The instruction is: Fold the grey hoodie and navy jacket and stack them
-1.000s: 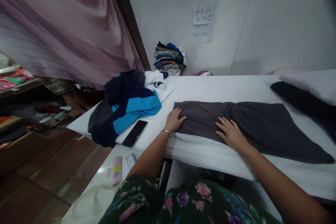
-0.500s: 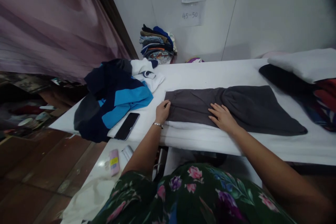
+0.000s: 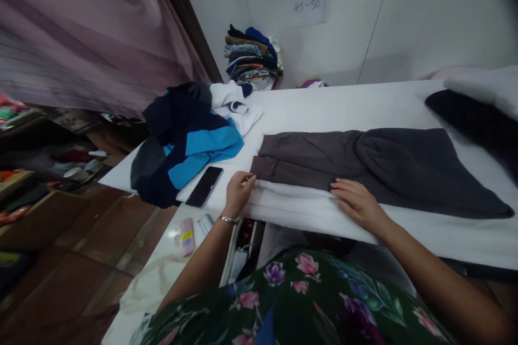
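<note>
A dark grey garment (image 3: 376,164) lies flat along the white padded table (image 3: 343,108), its narrow end to the left. My left hand (image 3: 238,194) is closed in a pinch on that narrow end's near corner. My right hand (image 3: 356,205) rests with fingers stretched out on the garment's near edge, about the middle of its length. A silver bracelet circles my left wrist.
A blue, navy and white garment pile (image 3: 190,140) lies at the table's left end, with a black phone (image 3: 204,187) beside it. Folded clothes (image 3: 253,56) are stacked against the wall. Another dark garment (image 3: 473,118) lies at the right. A pink item (image 3: 186,236) sits on a lower surface.
Both hands slid toward me from on top of the grey garment to its near edge. The left hand went from flat to pinching the corner.
</note>
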Demonstrator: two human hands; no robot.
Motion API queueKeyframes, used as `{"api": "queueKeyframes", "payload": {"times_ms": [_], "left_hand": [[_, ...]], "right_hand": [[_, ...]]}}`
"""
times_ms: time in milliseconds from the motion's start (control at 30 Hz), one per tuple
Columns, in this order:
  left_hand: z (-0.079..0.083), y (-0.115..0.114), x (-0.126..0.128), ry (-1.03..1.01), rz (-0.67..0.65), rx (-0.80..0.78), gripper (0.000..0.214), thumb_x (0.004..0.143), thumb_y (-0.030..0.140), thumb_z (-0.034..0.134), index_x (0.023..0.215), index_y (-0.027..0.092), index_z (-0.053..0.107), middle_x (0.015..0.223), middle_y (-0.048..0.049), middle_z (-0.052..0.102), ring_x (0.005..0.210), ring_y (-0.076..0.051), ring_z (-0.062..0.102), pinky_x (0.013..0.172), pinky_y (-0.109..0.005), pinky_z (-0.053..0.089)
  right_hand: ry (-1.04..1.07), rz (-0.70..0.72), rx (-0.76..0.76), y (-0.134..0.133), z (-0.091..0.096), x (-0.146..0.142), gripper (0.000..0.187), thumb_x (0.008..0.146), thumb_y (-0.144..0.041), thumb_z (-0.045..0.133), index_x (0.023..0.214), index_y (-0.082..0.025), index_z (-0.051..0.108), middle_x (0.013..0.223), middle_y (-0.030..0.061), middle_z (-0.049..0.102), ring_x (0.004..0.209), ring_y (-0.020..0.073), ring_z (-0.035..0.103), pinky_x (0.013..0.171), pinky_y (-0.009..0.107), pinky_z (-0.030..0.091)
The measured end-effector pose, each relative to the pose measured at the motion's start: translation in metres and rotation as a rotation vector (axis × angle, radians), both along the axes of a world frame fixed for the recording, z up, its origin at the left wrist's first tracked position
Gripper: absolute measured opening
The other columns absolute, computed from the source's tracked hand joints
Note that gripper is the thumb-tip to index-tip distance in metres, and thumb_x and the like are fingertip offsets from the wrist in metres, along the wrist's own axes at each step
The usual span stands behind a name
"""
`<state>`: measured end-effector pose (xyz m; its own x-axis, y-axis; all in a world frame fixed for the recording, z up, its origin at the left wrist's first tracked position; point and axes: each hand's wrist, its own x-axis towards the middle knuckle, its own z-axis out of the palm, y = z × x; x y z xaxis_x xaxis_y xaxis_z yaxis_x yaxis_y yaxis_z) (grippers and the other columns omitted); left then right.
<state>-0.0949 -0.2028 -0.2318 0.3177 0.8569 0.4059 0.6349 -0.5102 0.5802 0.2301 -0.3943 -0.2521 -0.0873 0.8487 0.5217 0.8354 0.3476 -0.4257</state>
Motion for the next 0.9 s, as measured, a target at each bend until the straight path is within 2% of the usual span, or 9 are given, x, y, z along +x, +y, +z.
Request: {"api": "queueKeyframes", "payload": {"times_ms": [133, 267, 433, 533, 600, 800, 900], "left_hand": [[-0.003, -0.010, -0.014, 0.191, 0.139, -0.084, 0.028, 0.080, 0.046, 0.060, 0.089, 0.020, 0.064, 0.087, -0.0047, 0.064, 0.078, -0.020, 0.060, 0.071, -0.032, 0.046], [0.001, -0.013, -0.006, 0.293, 0.201, -0.120, 0.030, 0.076, 0.048, 0.064, 0.085, 0.020, 0.061, 0.087, -0.0070, 0.065, 0.084, -0.023, 0.060, 0.074, -0.034, 0.046], [0.001, -0.007, 0.008, 0.096, 0.211, -0.282, 0.018, 0.079, 0.038, 0.058, 0.073, 0.023, 0.051, 0.068, 0.0013, 0.061, 0.066, -0.016, 0.058, 0.063, -0.028, 0.044], [0.001, 0.002, 0.007, -0.119, 0.163, -0.374, 0.019, 0.084, 0.039, 0.050, 0.075, 0.023, 0.045, 0.059, 0.0045, 0.058, 0.054, -0.014, 0.056, 0.056, -0.026, 0.043], [0.003, 0.008, 0.003, -0.180, 0.148, -0.411, 0.019, 0.084, 0.040, 0.049, 0.076, 0.024, 0.042, 0.053, 0.0059, 0.056, 0.050, -0.014, 0.056, 0.054, -0.025, 0.041], [0.002, 0.018, 0.000, 0.074, 0.199, -0.284, 0.017, 0.078, 0.029, 0.054, 0.066, 0.023, 0.043, 0.052, 0.0053, 0.051, 0.053, -0.014, 0.051, 0.054, -0.025, 0.034], [0.000, 0.016, 0.001, 0.130, 0.217, -0.239, 0.017, 0.077, 0.029, 0.055, 0.065, 0.023, 0.044, 0.056, 0.0044, 0.052, 0.056, -0.015, 0.051, 0.055, -0.026, 0.033]], "right_hand": [[-0.066, -0.032, -0.048, -0.008, -0.012, -0.003, 0.028, 0.091, -0.029, 0.052, 0.115, -0.023, 0.063, 0.124, 0.0083, 0.064, 0.122, 0.0258, 0.053, 0.098, 0.048, 0.045], [-0.101, -0.096, -0.110, -0.006, -0.017, -0.003, 0.032, 0.091, -0.031, 0.048, 0.118, -0.021, 0.063, 0.125, 0.0102, 0.062, 0.122, 0.0275, 0.052, 0.099, 0.050, 0.043], [-0.126, -0.126, -0.141, 0.000, -0.014, -0.007, 0.030, 0.091, -0.030, 0.046, 0.111, -0.021, 0.066, 0.124, 0.0097, 0.063, 0.121, 0.0271, 0.053, 0.099, 0.048, 0.043], [-0.157, -0.141, -0.149, 0.002, -0.012, -0.008, 0.029, 0.091, -0.027, 0.046, 0.108, -0.021, 0.068, 0.123, 0.0096, 0.064, 0.120, 0.0273, 0.053, 0.098, 0.047, 0.043], [-0.174, -0.143, -0.161, 0.003, -0.010, -0.008, 0.028, 0.091, -0.025, 0.044, 0.103, -0.021, 0.069, 0.122, 0.0083, 0.065, 0.119, 0.0271, 0.054, 0.097, 0.047, 0.044], [-0.155, -0.144, -0.144, -0.001, -0.010, -0.004, 0.027, 0.093, -0.026, 0.044, 0.095, -0.023, 0.071, 0.116, 0.0061, 0.068, 0.114, 0.0253, 0.058, 0.093, 0.045, 0.046], [-0.153, -0.145, -0.122, -0.002, -0.013, -0.003, 0.027, 0.093, -0.026, 0.044, 0.095, -0.023, 0.071, 0.116, 0.0062, 0.068, 0.114, 0.0257, 0.059, 0.093, 0.046, 0.046]]}}
